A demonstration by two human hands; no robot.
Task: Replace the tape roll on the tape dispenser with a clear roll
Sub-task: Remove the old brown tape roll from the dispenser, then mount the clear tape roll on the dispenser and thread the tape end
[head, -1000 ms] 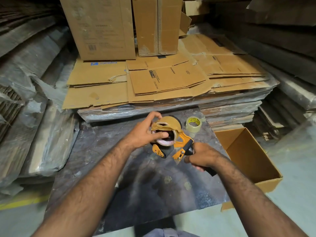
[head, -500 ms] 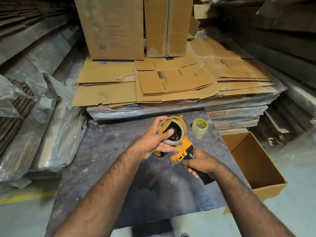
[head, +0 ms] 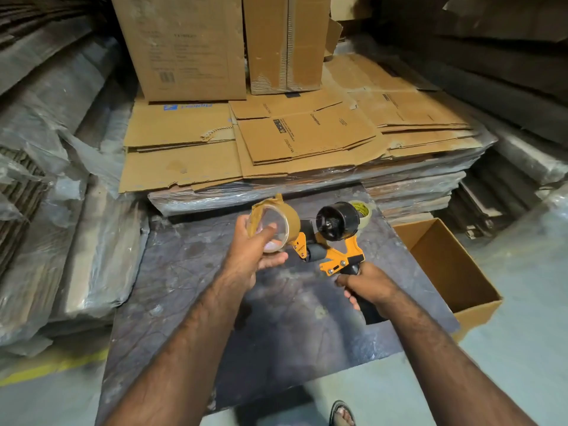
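My left hand (head: 252, 253) holds a brown tape roll (head: 276, 224), nearly used up, with a loose tab sticking up, just left of the dispenser. The orange and black tape dispenser (head: 332, 244) is gripped by its black handle in my right hand (head: 365, 287). Its black hub (head: 338, 221) is bare, with no roll on it. A clear tape roll (head: 362, 210) with a yellow core label lies on the dark table (head: 196, 272) behind the hub, mostly hidden by it.
An open cardboard box (head: 445, 262) stands at the table's right edge. Flattened cartons on a wrapped pallet stack (head: 276, 142) lie behind the table, with upright boxes (head: 190, 47) beyond. Plastic-wrapped bundles (head: 61, 210) crowd the left. A sandalled foot (head: 342, 415) shows below.
The brown roll has come off the dispenser's hub and moved left in my left hand. My right hand has swung the dispenser to the right, so the bare hub shows.
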